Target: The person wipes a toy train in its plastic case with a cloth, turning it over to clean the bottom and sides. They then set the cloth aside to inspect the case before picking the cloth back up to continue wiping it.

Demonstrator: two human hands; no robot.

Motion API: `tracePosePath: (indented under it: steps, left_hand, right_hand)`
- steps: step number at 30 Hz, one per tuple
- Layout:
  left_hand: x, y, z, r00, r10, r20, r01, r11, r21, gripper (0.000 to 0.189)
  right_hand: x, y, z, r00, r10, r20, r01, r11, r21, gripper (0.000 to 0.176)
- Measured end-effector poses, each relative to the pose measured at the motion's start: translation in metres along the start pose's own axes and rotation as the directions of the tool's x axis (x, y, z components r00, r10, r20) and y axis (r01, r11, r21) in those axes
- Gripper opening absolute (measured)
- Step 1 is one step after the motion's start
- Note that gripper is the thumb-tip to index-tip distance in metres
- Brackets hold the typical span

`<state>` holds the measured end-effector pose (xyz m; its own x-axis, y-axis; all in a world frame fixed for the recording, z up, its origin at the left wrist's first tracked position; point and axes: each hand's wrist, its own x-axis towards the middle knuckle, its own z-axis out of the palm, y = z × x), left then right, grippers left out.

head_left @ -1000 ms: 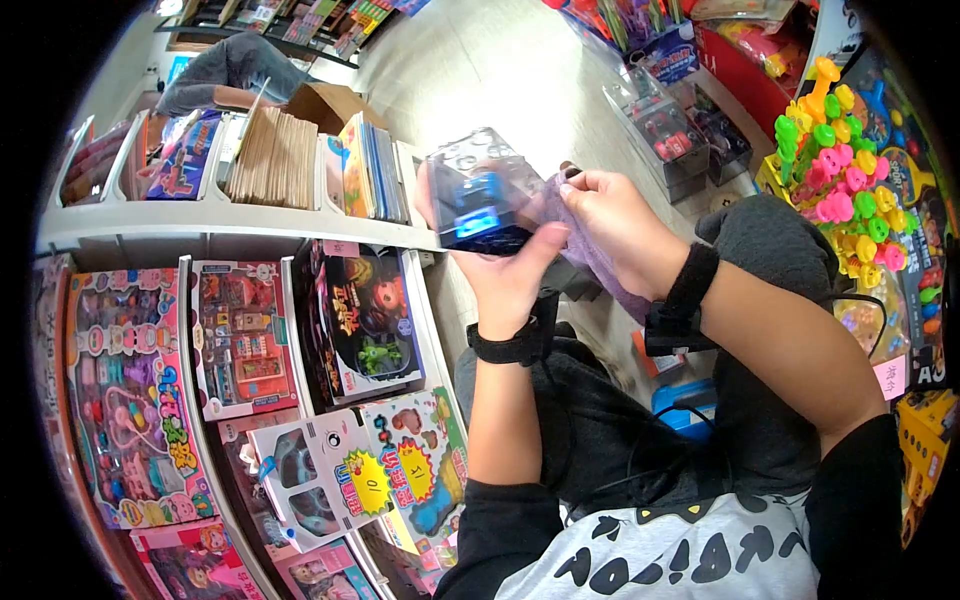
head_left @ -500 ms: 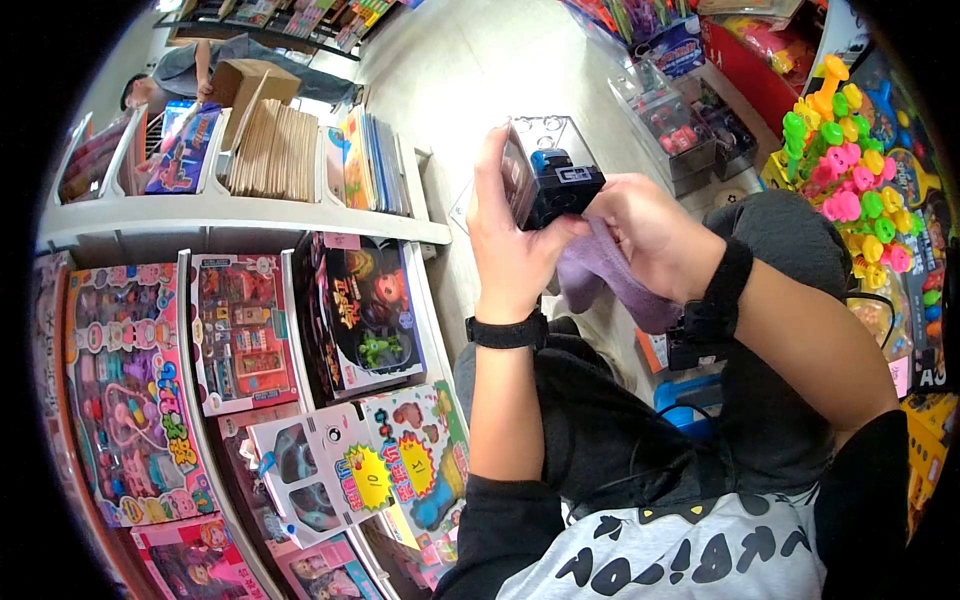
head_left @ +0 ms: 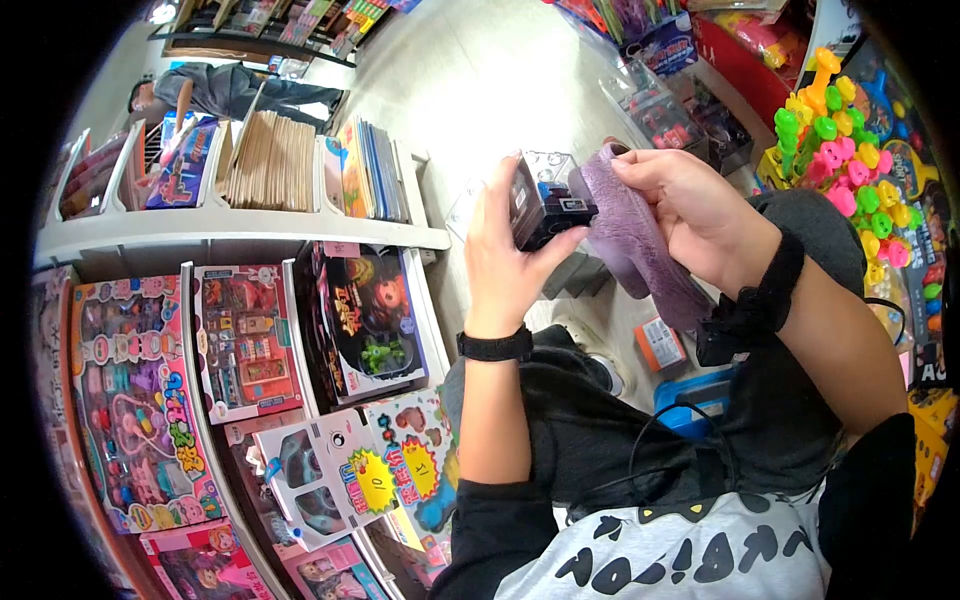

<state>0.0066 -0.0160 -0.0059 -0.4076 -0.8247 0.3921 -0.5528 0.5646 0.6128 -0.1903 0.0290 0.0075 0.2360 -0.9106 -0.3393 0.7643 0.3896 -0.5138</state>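
Note:
My left hand (head_left: 505, 255) grips a small clear case with a black base (head_left: 545, 222), with a blue item inside, by its left side and lower edge. A purple cloth (head_left: 635, 225) hangs from my right hand (head_left: 690, 205), pinched between thumb and fingers just right of the case. The cloth's upper end is beside the case; whether they touch I cannot tell. Black straps are round both my wrists.
White shelves (head_left: 250, 232) with boxed toys and cardboard sheets stand at the left. Colourful toys (head_left: 850, 160) hang at the right. Clear boxes (head_left: 650, 115), an orange box (head_left: 660, 344) and a blue container (head_left: 692, 400) are on the floor. Another person (head_left: 215, 92) is beyond the shelf.
My right hand has moved right, away from the case, and the purple cloth is now spread out more. The other person's brown box no longer shows.

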Motion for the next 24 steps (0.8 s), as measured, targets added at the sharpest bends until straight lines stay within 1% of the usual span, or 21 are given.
tracePosePath:
  steps: [1, 5, 7, 8, 10, 12, 13, 14, 15, 16, 17, 18, 20, 21, 22, 24]
  left_hand:
    - [-0.001, 0.000, -0.001, 1.000, 0.016, 0.001, -0.016, 0.999, 0.033, 0.083]
    - [-0.006, 0.005, -0.006, 1.000, 0.012, -0.007, -0.012, 0.999, 0.032, 0.083]
    - [-0.008, 0.012, -0.012, 1.000, -0.004, 0.010, 0.003, 0.992, 0.129, 0.081]
    - [-0.010, 0.012, -0.015, 1.000, -0.007, 0.006, 0.006, 0.992, 0.128, 0.081]
    - [-0.014, 0.011, -0.021, 0.997, -0.076, -0.021, 0.079, 0.987, 0.140, 0.083]
    - [-0.016, 0.013, -0.019, 0.975, -0.151, -0.165, 0.118, 0.974, -0.192, 0.086]
    - [-0.014, 0.024, -0.018, 0.946, -0.178, -0.273, 0.085, 0.943, -0.322, 0.086]
    - [-0.026, -0.017, -0.023, 0.923, -0.140, -0.357, 0.096, 0.986, -0.140, 0.077]
    - [-0.027, -0.014, -0.026, 0.904, -0.313, -0.289, 0.174, 0.891, -0.420, 0.069]
    - [-0.024, -0.004, -0.030, 0.871, -0.458, -0.176, 0.240, 0.712, -0.660, 0.065]
    - [-0.020, 0.009, -0.033, 0.855, -0.517, -0.042, 0.300, 0.559, -0.773, 0.073]
    - [-0.016, 0.015, -0.037, 0.843, -0.536, 0.047, 0.298, 0.391, -0.871, 0.074]
    - [-0.012, 0.012, -0.043, 0.893, -0.424, 0.150, 0.232, 0.150, -0.961, 0.075]
    - [-0.010, 0.015, -0.044, 0.881, -0.441, 0.173, 0.218, 0.055, -0.974, 0.077]
    - [-0.007, 0.017, -0.044, 0.881, -0.441, 0.172, 0.216, 0.053, -0.975, 0.077]
    - [-0.001, 0.018, -0.041, 0.840, -0.531, 0.109, 0.168, 0.065, -0.984, 0.077]
  right_hand:
    - [-0.001, -0.001, -0.001, 1.000, 0.019, 0.004, -0.019, 1.000, 0.009, 0.019]
    - [0.003, -0.003, -0.007, 0.999, 0.013, 0.048, -0.012, 1.000, -0.024, 0.019]
    - [0.002, -0.005, -0.007, 0.997, 0.011, 0.076, -0.011, 1.000, -0.001, 0.018]
    - [0.001, -0.007, -0.006, 0.997, 0.014, 0.077, -0.014, 1.000, -0.006, 0.018]
    - [-0.001, -0.012, 0.000, 0.989, -0.098, 0.106, 0.101, 0.995, -0.017, 0.017]
    - [0.001, -0.013, 0.001, 0.987, -0.120, 0.110, 0.125, 0.991, -0.038, 0.016]
    - [0.002, -0.012, 0.002, 0.987, -0.137, 0.086, 0.142, 0.989, -0.052, 0.016]
    - [0.003, -0.011, 0.002, 0.986, -0.153, 0.061, 0.157, 0.985, -0.065, 0.015]
    - [0.005, -0.007, 0.003, 0.987, -0.150, 0.059, 0.154, 0.986, -0.065, 0.015]
    - [0.008, -0.001, 0.004, 0.989, -0.142, 0.047, 0.145, 0.985, -0.087, 0.015]
    - [0.012, 0.005, 0.005, 0.990, -0.134, 0.036, 0.137, 0.984, -0.111, 0.015]
    - [0.013, 0.011, 0.008, 0.991, -0.131, 0.036, 0.134, 0.984, -0.114, 0.015]
    - [0.017, 0.022, 0.014, 0.993, -0.115, 0.031, 0.119, 0.979, -0.165, 0.015]
    - [0.022, 0.030, 0.016, 0.989, -0.142, 0.036, 0.146, 0.971, -0.190, 0.016]
    - [0.022, 0.037, 0.018, 0.993, -0.120, 0.008, 0.119, 0.978, -0.169, 0.015]
    - [0.027, 0.047, 0.020, 0.995, -0.096, 0.032, 0.100, 0.972, -0.211, 0.014]
